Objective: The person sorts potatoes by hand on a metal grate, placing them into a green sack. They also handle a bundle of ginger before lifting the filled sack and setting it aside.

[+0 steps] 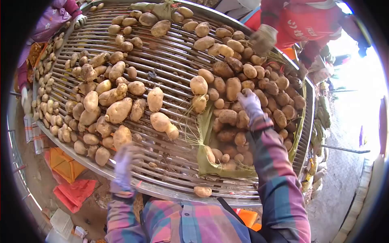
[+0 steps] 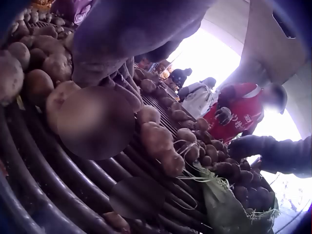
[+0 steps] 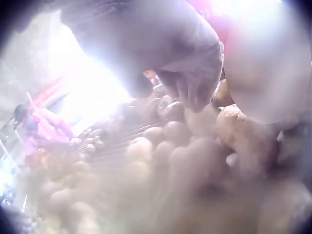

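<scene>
In the head view my gloved left hand (image 1: 125, 162), blurred, is over the bars at the near edge of the potato pile. A large potato (image 1: 122, 137) lies just beyond its fingers. The left wrist view shows that hand (image 2: 122, 53) with fingers pointing down beside potatoes (image 2: 57, 67); I cannot tell whether it grips one. My gloved right hand (image 1: 250, 103) reaches among potatoes (image 1: 233, 89) heaped on a green sack (image 1: 206, 123). In the hazy right wrist view its fingers (image 3: 195, 83) bend down over the heap, with a gap beside the thumb.
A slatted metal table (image 1: 174, 65) carries potatoes in several groups, small ones along the left side. Across it a person in red (image 1: 302, 24) reaches in with a gloved hand (image 1: 264, 38). Another person's gloved hand (image 1: 80, 20) is at the far left. An orange crate (image 1: 67, 164) stands below.
</scene>
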